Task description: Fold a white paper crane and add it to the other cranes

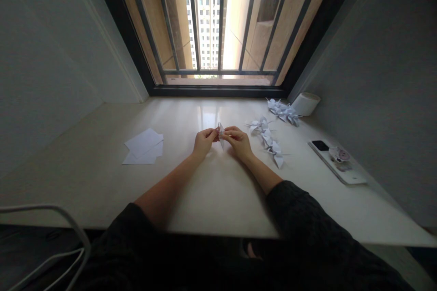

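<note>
Above the sill [218, 191], left hand [204, 142] and right hand [240, 142] pinch folded paper [222, 142] (the phone [348, 173] bears unreadable marks).

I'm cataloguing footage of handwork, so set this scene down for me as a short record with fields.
Surface: pale counter below a barred window
Left hand: left hand pinching a folded paper piece
Right hand: right hand, fingers on the same piece
Left side: overlapping white sheets, lying flat
Right side: two groups of folded white paper, a nearer row and a farther cluster
Beside farther cluster: white cylindrical object
Far right: phone, back up
Lower left: pale cable
</note>
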`<state>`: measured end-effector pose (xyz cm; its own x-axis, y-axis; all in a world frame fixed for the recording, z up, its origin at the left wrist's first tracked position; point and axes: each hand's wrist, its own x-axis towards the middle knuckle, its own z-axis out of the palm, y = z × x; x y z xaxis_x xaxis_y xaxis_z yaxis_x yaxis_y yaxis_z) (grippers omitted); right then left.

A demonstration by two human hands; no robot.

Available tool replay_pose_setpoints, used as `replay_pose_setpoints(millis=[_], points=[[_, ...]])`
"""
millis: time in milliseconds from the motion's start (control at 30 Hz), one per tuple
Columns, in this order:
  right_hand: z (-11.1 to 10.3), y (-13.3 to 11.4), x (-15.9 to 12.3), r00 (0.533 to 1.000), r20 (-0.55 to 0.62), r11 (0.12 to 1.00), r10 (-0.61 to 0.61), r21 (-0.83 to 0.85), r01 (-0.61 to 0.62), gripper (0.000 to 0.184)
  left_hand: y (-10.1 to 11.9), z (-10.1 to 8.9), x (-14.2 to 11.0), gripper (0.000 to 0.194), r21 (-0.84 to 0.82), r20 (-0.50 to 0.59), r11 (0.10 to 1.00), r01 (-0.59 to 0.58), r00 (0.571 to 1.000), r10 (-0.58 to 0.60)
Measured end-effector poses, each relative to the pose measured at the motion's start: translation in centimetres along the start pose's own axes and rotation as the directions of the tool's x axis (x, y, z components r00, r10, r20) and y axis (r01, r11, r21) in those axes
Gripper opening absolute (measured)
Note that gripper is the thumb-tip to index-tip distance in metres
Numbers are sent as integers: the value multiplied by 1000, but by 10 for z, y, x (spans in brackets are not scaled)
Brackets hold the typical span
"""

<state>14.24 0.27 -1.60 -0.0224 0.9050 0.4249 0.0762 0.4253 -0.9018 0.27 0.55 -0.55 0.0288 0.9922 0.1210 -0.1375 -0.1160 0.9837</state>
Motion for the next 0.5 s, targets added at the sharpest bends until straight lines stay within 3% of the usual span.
replay_pose_setpoints(millis=[400, 500], points=[[1, -2, -1, 998, -18, 998, 53, 37, -52, 22, -2, 0, 0, 36, -12, 13, 1000, -5, 1000, 5], [2, -3, -1, 995, -43, 990, 86, 113, -81, 23, -1, 0, 0, 36, -8, 16, 1000, -12, 1000, 13]])
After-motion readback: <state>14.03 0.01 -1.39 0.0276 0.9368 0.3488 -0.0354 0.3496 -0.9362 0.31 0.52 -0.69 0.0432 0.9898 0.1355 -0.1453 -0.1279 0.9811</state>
